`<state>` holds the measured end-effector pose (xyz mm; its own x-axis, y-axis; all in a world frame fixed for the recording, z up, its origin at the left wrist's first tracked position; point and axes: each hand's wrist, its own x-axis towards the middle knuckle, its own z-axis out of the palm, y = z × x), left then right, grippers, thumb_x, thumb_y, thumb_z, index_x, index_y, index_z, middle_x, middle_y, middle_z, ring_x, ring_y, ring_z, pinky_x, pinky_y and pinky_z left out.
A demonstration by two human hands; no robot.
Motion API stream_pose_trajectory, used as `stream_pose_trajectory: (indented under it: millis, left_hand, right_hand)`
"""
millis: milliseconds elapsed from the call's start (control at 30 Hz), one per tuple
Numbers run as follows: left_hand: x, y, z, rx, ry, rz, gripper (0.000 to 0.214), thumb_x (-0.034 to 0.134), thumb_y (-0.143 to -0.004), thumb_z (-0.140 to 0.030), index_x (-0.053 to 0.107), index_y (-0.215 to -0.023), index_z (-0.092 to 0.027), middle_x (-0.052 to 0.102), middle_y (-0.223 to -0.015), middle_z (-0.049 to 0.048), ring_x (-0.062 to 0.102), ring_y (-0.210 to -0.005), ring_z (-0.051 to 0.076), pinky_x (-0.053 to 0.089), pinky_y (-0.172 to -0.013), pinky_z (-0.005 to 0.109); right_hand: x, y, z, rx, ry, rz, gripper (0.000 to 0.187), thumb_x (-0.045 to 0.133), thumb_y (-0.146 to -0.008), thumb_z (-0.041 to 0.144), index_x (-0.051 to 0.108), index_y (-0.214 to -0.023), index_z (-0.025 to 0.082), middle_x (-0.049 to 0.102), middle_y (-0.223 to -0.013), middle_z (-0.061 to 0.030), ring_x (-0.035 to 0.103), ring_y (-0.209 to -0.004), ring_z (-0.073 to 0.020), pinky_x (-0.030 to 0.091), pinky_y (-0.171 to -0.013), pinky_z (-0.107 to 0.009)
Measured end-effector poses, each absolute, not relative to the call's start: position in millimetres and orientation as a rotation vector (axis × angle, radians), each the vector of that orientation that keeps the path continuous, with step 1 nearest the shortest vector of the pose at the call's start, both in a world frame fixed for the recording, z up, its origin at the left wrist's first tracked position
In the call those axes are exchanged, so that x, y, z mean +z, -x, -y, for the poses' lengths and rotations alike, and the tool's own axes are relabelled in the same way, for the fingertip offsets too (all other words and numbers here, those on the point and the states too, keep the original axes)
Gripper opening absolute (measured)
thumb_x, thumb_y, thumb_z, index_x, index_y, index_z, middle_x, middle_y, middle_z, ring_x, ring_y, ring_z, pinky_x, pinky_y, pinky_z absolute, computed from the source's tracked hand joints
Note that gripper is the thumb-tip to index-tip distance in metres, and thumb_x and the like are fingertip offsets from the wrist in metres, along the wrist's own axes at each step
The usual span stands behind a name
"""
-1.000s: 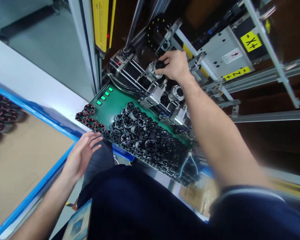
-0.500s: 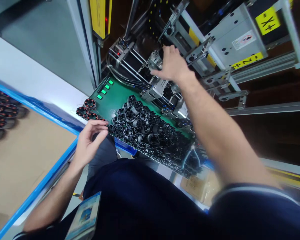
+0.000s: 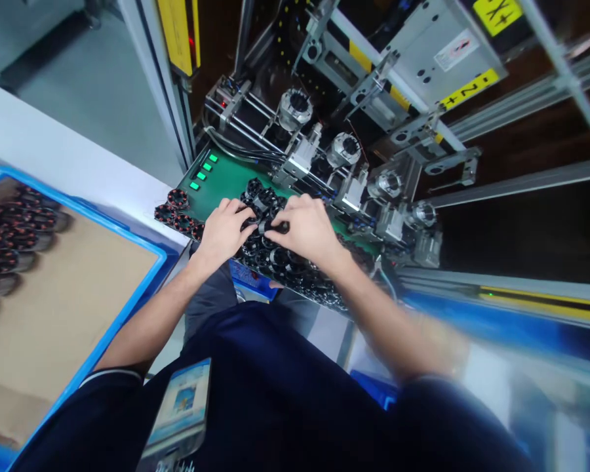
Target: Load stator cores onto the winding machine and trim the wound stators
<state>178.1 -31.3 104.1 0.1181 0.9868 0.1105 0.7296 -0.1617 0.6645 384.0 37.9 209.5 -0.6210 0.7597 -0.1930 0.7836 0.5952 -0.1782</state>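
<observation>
In the head view, my right hand point(image 3: 307, 229) pinches a black ring-shaped stator core point(image 3: 265, 226) with a silvery side, just above the pile. My left hand point(image 3: 221, 233) is beside it, fingers and thumb curled around another dark stator core point(image 3: 247, 223), mostly covered by the fingers. Under both hands lies a heap of black stator cores point(image 3: 280, 259) on the green work surface point(image 3: 226, 183). To the left, several stators wound with copper wire point(image 3: 177, 198) sit together at the surface's edge.
Beyond the pile stands a winding machine with several round metal holders point(image 3: 295, 108) in a row. Metal arms point(image 3: 373, 85) hang above them. Lit green buttons point(image 3: 201, 176) are at the left. A blue-rimmed bin point(image 3: 142, 246) with wound stators stands at far left. Pliers point(image 3: 378, 265) lie right.
My right hand has come back from the machine's holders to the pile and now grips a stator core. My left hand has moved right, from the wound stators onto the pile, and closed.
</observation>
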Motion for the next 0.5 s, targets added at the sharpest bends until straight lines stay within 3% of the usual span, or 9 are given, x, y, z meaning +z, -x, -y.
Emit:
stream_pose_trajectory:
  millis: [200,267,400,500]
  left_hand:
    - [121.6,-177.8,28.5,0.876,-1.831,-1.629,0.016,0.074,-0.098,-0.039,0.076,-0.099,-0.023,0.077,-0.127,0.0139,0.063,-0.123,0.037,0.05,-0.109,0.053]
    - [131.7,-178.3,31.7,1.022,-1.626,-1.601,0.024,0.08,-0.094,-0.044,0.074,-0.103,-0.023,0.078,-0.115,0.0103,0.068,-0.111,0.031,0.054,-0.101,0.045]
    - [158.3,-182.1,36.2,1.256,-1.261,-1.453,0.068,0.096,-0.077,-0.051,0.07,-0.133,-0.022,0.077,-0.103,0.0042,0.071,-0.093,0.021,0.054,-0.084,0.032]
    - [185.3,-195.8,27.2,1.283,-1.328,-1.384,0.065,0.099,-0.072,-0.051,0.078,-0.125,-0.021,0.079,-0.109,0.0073,0.071,-0.096,0.022,0.056,-0.085,0.032]
  right_hand:
    - [184.6,-374.5,-16.8,-0.302,-1.278,-2.635,0.014,0.079,-0.095,0.033,0.085,-0.093,0.02,0.072,-0.123,-0.0198,0.057,-0.123,-0.0405,0.042,-0.105,-0.058]
    - [192.6,-378.3,-18.2,-0.351,-1.283,-2.682,0.011,0.078,-0.095,0.031,0.083,-0.094,0.021,0.071,-0.128,-0.0191,0.056,-0.128,-0.0407,0.041,-0.108,-0.058]
    - [223.3,-414.2,-4.1,-0.603,-1.385,-2.875,0.01,0.073,-0.1,0.033,0.075,-0.099,0.023,0.062,-0.152,-0.017,0.054,-0.138,-0.0388,0.047,-0.113,-0.058]
    - [246.8,-465.2,10.5,-0.995,-1.588,-2.94,0.013,0.067,-0.104,0.036,0.067,-0.101,0.024,0.068,-0.141,-0.0143,0.069,-0.115,-0.0289,0.059,-0.102,-0.05]
